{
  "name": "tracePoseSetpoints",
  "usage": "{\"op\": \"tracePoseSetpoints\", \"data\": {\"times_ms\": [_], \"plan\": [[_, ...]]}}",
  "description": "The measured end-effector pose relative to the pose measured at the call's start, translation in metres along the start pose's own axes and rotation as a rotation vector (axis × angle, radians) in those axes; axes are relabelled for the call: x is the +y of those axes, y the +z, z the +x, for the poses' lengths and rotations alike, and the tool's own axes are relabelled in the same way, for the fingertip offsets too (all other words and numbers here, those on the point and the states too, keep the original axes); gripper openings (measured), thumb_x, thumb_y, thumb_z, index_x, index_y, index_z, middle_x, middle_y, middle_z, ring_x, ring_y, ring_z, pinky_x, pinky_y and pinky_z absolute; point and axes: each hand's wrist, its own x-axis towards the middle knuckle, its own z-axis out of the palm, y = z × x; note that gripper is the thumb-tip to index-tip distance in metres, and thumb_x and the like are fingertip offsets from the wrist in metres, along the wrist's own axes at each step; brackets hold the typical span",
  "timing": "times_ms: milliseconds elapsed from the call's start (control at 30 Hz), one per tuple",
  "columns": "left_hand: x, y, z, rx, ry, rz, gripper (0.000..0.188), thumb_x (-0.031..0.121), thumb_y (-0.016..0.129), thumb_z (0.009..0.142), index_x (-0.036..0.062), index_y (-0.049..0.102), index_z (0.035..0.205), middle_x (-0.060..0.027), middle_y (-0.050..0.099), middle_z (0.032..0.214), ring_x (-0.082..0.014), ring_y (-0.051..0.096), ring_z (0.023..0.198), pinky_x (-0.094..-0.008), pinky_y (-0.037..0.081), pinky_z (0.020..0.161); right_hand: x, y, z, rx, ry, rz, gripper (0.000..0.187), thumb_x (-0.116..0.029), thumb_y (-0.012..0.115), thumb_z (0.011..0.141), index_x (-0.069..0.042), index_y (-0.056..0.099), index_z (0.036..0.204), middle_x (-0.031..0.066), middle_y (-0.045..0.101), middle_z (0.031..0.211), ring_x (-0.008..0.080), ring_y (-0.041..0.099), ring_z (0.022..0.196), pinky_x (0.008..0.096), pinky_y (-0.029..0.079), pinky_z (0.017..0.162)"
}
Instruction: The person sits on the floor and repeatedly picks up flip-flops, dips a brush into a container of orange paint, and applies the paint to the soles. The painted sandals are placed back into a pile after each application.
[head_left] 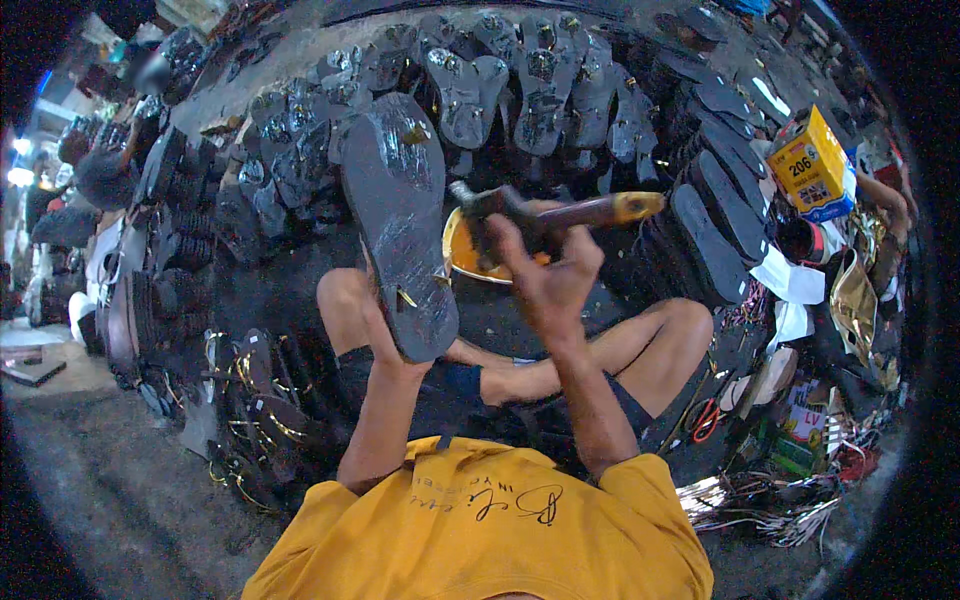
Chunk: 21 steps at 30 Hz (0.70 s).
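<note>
While the left grip (383,342) is closed on the heel end of a large dark sole (405,225), the right grip (552,272) has its fingers curled round the shaft of a hammer-like tool (600,211). The sole stands nearly upright directly above the left grip, its broad end uppermost; glossy streaks run over the face, and small yellowish marks show near both ends. The tool's shaft, reddish brown with a yellow end, extends to the right of the right grip; its dark head lies to the left, close to the sole but apart from it. Blur prevents telling the exact finger contact there.

Partly hidden behind the right grip is a yellow container (461,250) with a pale rim. Beyond both grips, streaked dark soles (541,105) stand in a curved row. To the right of the right grip are leaning dark soles (703,240), then a yellow and blue box (812,165) and a gold sheet (852,305). Below and left of the left grip lie dark sandals with gold straps (272,418). Nearer the body than the right grip is a bare bent leg (655,350).
</note>
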Motion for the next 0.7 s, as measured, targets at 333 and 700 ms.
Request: {"op": "tracePoseSetpoints", "data": {"times_ms": [333, 700], "plan": [[0.164, 0.065, 0.011, 0.276, 0.733, 0.575, 0.042, 0.038, 0.05, 0.106, 0.0081, 0.061, 0.133, -0.0106, 0.071, 0.118, -0.026, 0.071, 0.097, -0.0403, 0.057, 0.092, 0.044, -0.039, -0.026, 0.131, 0.306, 0.152, 0.029, -0.023, 0.077, 0.094, -0.001, 0.066, 0.11, 0.0057, 0.068, 0.105, 0.0145, 0.061, 0.095, 0.0293, 0.05, 0.085], [0.133, -0.02, 0.224, 0.142, -0.129, 0.109, 0.033, 0.022, 0.045, 0.106, 0.0033, 0.066, 0.124, -0.0154, 0.071, 0.121, -0.0308, 0.07, 0.11, -0.0494, 0.056, 0.101, 0.163, -0.068, 0.005, 0.284, 0.434, -0.065, 0.05, -0.038, 0.076, 0.095, 0.009, 0.066, 0.11, 0.0145, 0.07, 0.105, 0.0233, 0.064, 0.088, 0.0371, 0.055, 0.08]]}}
